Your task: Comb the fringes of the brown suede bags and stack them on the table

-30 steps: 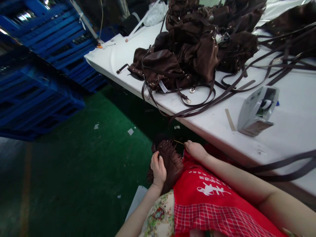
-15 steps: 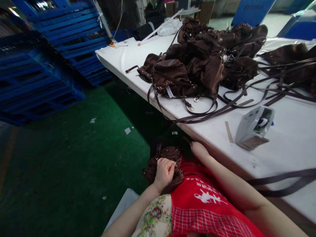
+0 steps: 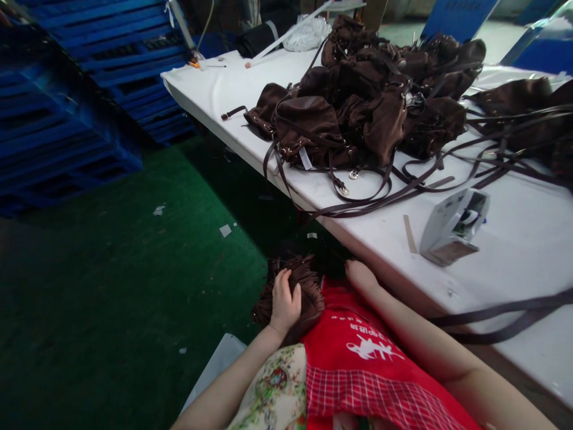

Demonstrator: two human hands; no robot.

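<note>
My left hand [image 3: 286, 303] rests on a dark brown fringed bag [image 3: 311, 298] at my lap, its thumb apart from the other fingers. Beside the table's near edge, my right hand [image 3: 360, 276] is closed and turned down; what it grips is hidden in the dark gap. A heap of brown bags [image 3: 308, 125] with long straps and metal buckles lies on the white table [image 3: 528, 239]. On the same tabletop, a grey-white tape dispenser [image 3: 441, 230] stands near a thin beige strip [image 3: 409, 234].
Straps [image 3: 505, 316] hang over the table edge at the right. Blue pallets [image 3: 67, 131] are stacked at the left on a green floor [image 3: 179, 257] with paper scraps. A clear plastic bundle [image 3: 307, 34] and a black roll [image 3: 259, 40] lie at the table's far end.
My left hand has unfolded from a curled shape and moved slightly left on the bag, whose fringe now shows more. The brown strip that stuck out from my right hand is barely visible now.
</note>
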